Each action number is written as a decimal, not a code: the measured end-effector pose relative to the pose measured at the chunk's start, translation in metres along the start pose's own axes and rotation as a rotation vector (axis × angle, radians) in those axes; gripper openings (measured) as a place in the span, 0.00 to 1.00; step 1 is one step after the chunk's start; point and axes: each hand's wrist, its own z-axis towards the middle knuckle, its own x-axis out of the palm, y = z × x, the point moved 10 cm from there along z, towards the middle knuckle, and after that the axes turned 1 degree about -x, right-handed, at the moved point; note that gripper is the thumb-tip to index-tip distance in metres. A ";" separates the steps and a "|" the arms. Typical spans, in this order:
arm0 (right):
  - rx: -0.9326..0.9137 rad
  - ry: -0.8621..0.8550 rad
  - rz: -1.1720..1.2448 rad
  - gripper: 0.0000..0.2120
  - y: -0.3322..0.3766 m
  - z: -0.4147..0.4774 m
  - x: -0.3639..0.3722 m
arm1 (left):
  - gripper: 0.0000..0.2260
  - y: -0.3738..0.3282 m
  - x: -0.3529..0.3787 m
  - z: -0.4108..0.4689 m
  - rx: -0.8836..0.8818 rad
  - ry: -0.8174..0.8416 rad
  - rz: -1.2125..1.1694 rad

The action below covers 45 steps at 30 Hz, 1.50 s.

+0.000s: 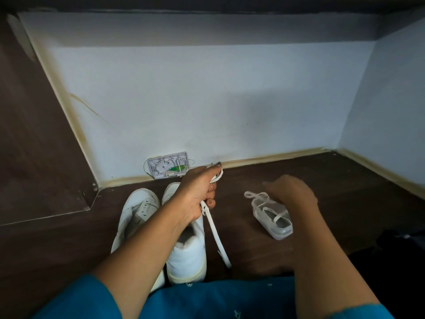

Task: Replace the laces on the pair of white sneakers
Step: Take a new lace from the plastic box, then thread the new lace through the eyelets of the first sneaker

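Note:
Two white sneakers stand side by side on the dark floor, toes toward the wall: the left sneaker (135, 217) and the right sneaker (187, 254). My left hand (197, 192) hovers over the right sneaker and grips a white lace (216, 236), whose loose end trails down to the floor beside the shoe. My right hand (291, 189) is blurred above a clear plastic container (273, 218) with another white lace (255, 195) draped over it. Whether its fingers touch that lace is hidden.
A small white plastic box (169, 165) with wiring leans against the pale wall behind the shoes. A dark wooden panel (34, 134) rises on the left. Dark fabric (400, 238) lies at the right edge. My teal garment (207, 300) fills the bottom.

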 end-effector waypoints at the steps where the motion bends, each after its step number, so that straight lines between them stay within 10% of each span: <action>1: -0.002 0.039 -0.058 0.16 0.000 0.002 0.010 | 0.11 0.000 0.000 0.000 0.000 0.000 0.002; 5: -0.002 0.142 -0.317 0.14 0.001 -0.001 0.032 | 0.10 -0.001 -0.002 0.001 -0.007 -0.004 0.032; 10: -0.132 -0.271 -0.189 0.14 0.025 0.004 -0.017 | 0.10 0.001 -0.005 0.002 -0.018 -0.014 0.043; 15: -0.258 -0.004 -0.288 0.23 0.052 0.006 0.043 | 0.10 0.003 -0.003 0.000 -0.023 -0.012 0.059; 21: -0.324 -0.225 -0.178 0.09 0.058 0.005 0.023 | 0.09 -0.017 -0.027 -0.007 0.089 -0.064 0.035; 30: 0.051 0.067 -0.513 0.22 0.017 -0.034 0.007 | 0.09 -0.060 -0.143 -0.043 0.319 -0.395 -0.110; 33: -0.436 -0.062 -0.179 0.20 0.113 -0.063 0.005 | 0.12 -0.058 -0.154 -0.045 0.323 -0.374 -0.120; 37: -0.961 0.305 0.334 0.09 0.226 -0.159 0.063 | 0.17 -0.064 -0.139 -0.043 0.414 -0.249 -0.072; 41: -0.959 0.133 0.496 0.14 0.255 -0.155 0.066 | 0.17 -0.072 -0.176 -0.050 0.419 -0.375 -0.079; 45: -0.744 0.321 0.779 0.11 0.253 -0.124 0.063 | 0.13 -0.044 -0.234 -0.049 0.205 -0.504 -0.519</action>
